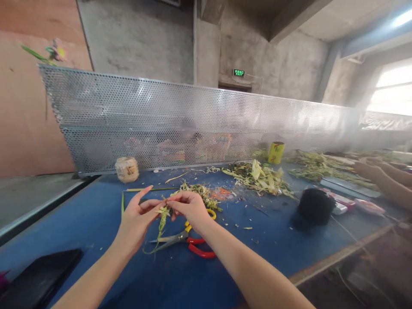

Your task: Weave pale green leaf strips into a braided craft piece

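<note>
Above the blue table, my left hand (140, 214) pinches a small bunch of green plant pieces (162, 221) between thumb and fingers, index finger raised. The bunch looks braided, and a thin strand trails from its lower end. My right hand (188, 208) meets it from the right, its fingertips closed at the top of the same bunch. Just below the hands lie scissors (183, 236) with spread blades, one yellow handle and one red. Behind my fingers is a pile of dried plant bits (206, 195). What exactly the right fingertips grip is partly hidden.
A perforated metal screen (161, 124) closes off the table's far side. A cream-coloured jar (126, 169), a leafy heap (257, 178), a yellow-green can (276, 152) and a black spool (316, 207) stand about. A dark flat device (41, 277) lies front left. Another person's arms (386, 176) show at right.
</note>
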{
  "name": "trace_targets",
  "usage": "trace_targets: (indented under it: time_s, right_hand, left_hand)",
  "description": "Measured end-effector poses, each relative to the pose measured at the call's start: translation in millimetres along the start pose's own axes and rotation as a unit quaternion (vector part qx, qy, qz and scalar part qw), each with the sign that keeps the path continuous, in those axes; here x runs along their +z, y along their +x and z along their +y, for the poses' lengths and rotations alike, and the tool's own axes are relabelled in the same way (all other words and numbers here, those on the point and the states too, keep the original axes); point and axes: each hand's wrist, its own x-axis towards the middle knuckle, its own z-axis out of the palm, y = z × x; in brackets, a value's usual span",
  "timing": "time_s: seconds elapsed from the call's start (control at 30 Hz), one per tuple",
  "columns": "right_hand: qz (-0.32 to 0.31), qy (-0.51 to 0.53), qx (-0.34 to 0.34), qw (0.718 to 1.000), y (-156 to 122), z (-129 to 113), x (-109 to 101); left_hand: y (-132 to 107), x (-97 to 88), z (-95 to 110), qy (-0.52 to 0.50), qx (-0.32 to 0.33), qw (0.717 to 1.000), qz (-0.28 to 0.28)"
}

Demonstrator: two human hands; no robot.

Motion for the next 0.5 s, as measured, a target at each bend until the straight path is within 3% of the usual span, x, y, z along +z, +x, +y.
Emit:
trace_targets:
  time_s: [0.2, 0.5]
  right_hand:
    - [-0.003, 0.052, 0.003, 0.999, 0.3, 0.3, -0.8]
    - [-0.014, 0.037, 0.007, 0.999, -1.0, -3.0, -2.7]
  left_hand:
    - [0.3, -0.2, -0.5, 0.016, -0.001, 1.000, -0.010]
    - [3.9, -3.8, -4.2, -0.016, -0.039, 0.999, -0.003]
